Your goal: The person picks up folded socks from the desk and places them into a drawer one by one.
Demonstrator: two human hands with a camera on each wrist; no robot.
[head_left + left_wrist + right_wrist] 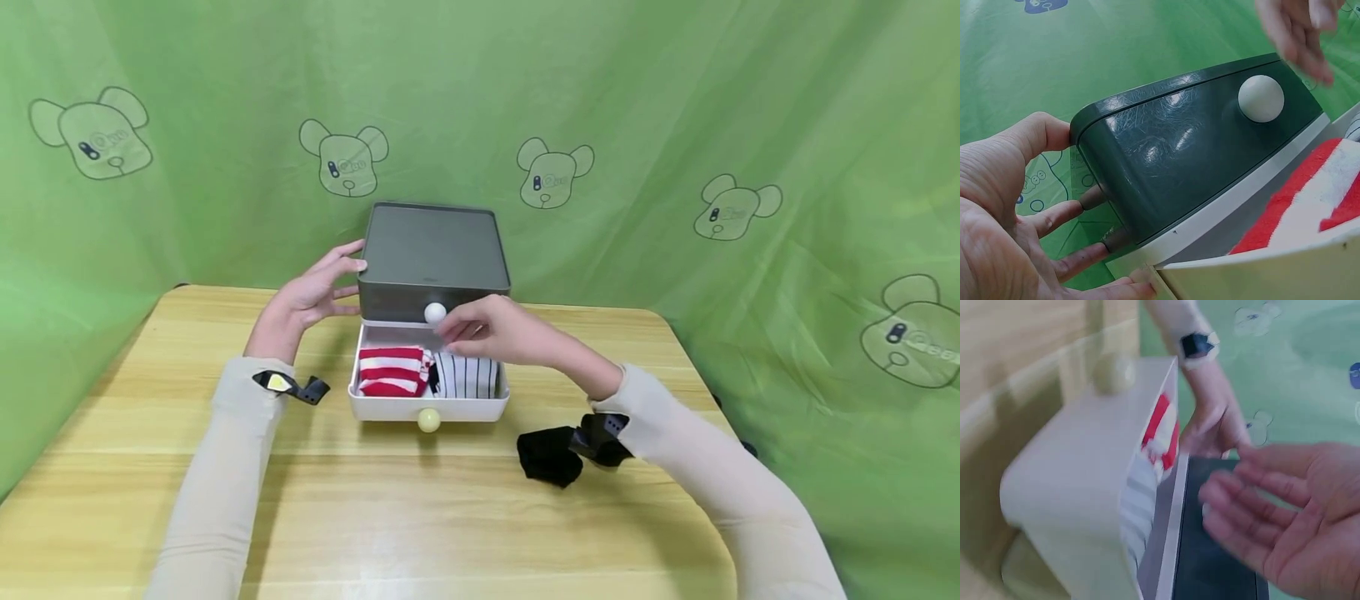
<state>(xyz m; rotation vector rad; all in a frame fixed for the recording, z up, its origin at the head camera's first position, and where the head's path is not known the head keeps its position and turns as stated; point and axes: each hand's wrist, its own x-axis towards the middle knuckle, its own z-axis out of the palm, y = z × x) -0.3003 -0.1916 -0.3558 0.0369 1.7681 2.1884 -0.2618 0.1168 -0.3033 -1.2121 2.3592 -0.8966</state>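
A small chest has a dark grey upper drawer [390,302] with a white knob [435,313]. Its white lower drawer [390,408], with a pale yellow knob [429,420], is pulled out. Inside lie a folded red-and-white striped cloth [392,372] at left and a folded white cloth with dark stripes [467,377] at right. My left hand [315,292] braces the chest's left side, fingers spread and thumb at the top edge. Over the lower drawer, my right hand [498,331] hovers beside the white knob, fingers loosely bent and holding nothing.
A folded black cloth [549,457] lies on the wooden table [375,517] to the right of the drawer, below my right wrist. Behind the chest hangs a green curtain [450,100] printed with bear heads.
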